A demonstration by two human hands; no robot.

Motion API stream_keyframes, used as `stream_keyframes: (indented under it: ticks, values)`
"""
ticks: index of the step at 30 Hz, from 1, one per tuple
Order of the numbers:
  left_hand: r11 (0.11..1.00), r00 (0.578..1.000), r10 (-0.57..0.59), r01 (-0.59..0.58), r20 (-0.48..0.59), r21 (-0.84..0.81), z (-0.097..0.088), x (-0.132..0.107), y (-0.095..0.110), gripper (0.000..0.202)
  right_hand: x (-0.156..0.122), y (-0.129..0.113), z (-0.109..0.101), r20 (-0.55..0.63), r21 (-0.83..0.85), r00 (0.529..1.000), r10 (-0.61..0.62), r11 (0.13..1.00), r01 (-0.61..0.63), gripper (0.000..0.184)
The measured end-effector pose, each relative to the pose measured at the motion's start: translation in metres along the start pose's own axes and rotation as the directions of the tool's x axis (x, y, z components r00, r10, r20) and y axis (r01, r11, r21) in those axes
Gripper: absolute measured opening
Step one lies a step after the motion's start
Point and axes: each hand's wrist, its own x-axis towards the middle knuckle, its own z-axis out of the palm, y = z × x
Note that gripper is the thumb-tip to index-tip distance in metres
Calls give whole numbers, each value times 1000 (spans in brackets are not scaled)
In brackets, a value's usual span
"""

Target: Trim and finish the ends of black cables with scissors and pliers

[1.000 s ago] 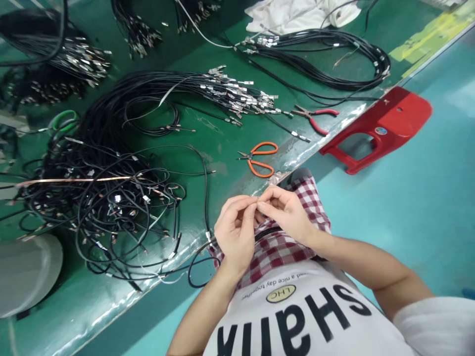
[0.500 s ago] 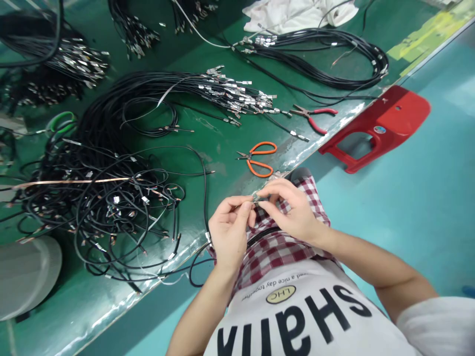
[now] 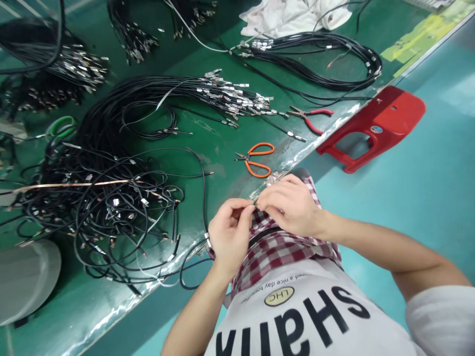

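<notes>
My left hand (image 3: 232,225) is closed, with its thumb and forefinger pinched on the thin end of a black cable, mostly covered by the fingers. My right hand (image 3: 287,205) meets it fingertip to fingertip and pinches the same small spot. Both are above my lap at the table's edge. A stretch of black cable (image 3: 263,236) crosses the checked cloth on my lap below them. Orange-handled snips (image 3: 256,159) lie on the table just beyond my hands, jaws pointing left. Red-handled pliers (image 3: 309,118) rest farther right.
A tangled heap of black cables (image 3: 122,212) covers the left of the green table (image 3: 222,148). A bundle with metal terminals (image 3: 233,96) and a coiled bundle (image 3: 334,84) lie beyond. A red stool (image 3: 397,113) stands at right; a white round container (image 3: 29,282) is at left.
My right hand has closed in, its fingers now more curled and nearer the left fingertips. The left hand stays almost in place. The view has shifted slightly.
</notes>
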Motion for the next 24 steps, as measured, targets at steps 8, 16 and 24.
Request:
stream_keyframes:
  ticks: [8, 16, 24]
  values:
    - [993, 993, -116, 116, -9, -16, -1, -2, 2, 14, -3, -3, 5, 197, 640, 855, 480, 597, -483, 31]
    - [822, 914, -358, 406, 192, -400, -5, 15, 13, 25, -3, 8, -8, 24, -251, 914, -405, 883, 398, 21]
    - [984, 995, 100, -98, -5, 149, -3, 0, 1, 9, 3, 4, 3, 126, 455, 929, 347, 813, -365, 17]
